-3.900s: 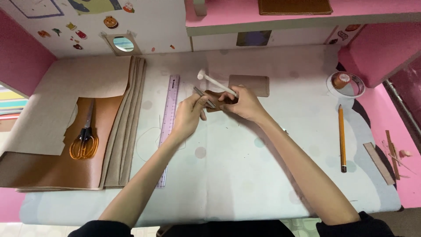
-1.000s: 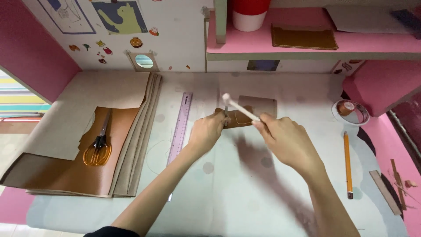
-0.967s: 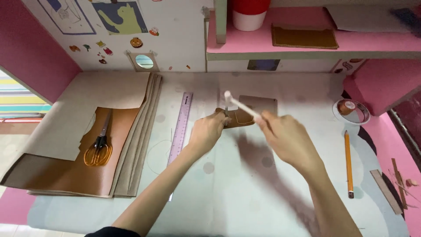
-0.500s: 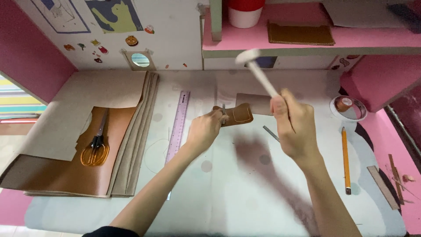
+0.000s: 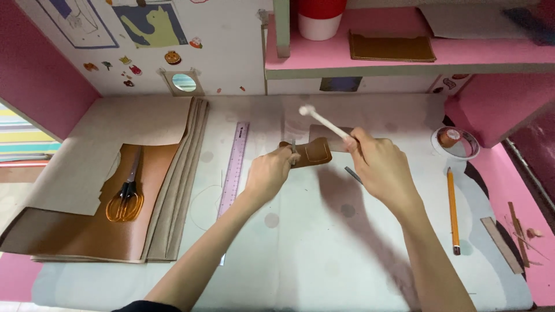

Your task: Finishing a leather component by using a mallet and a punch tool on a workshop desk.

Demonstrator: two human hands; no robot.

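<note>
Left hand: your left hand (image 5: 270,172) is closed around a thin metal tool (image 5: 293,151), standing it upright on the left edge of the small brown leather piece (image 5: 309,152).
Right hand: your right hand (image 5: 378,167) is clenched around the handle of a white mallet (image 5: 324,122); its head is raised, up and to the left of your fist, above the leather piece and not touching it.
Leather piece: it lies flat on the pale tabletop (image 5: 300,254) between your two hands, just in front of a grey-brown pad (image 5: 324,132).
Near the right hand: a short dark tool (image 5: 353,175) lies on the tabletop just beside your knuckles.
Left of the work: a lilac ruler (image 5: 233,170) lies lengthwise near your left forearm; further left, a stack of tan sheets (image 5: 173,179) and a large brown leather sheet (image 5: 81,231) with orange-handled scissors (image 5: 126,199) on it.
Right of the work: an orange pencil (image 5: 452,209) lies lengthwise, well apart from your hand; behind it, a small round clear dish (image 5: 455,142) with a brown roll inside.
Wall signs: a cat picture (image 5: 145,24) in yellow and blue is stuck on the white back wall at upper left, small coloured stickers (image 5: 130,65) below it, and a small round mirror (image 5: 184,82) lower down.
Shelf: the pink shelf (image 5: 370,62) carries a red-and-white cup (image 5: 319,17) and a flat brown leather rectangle (image 5: 391,46).
</note>
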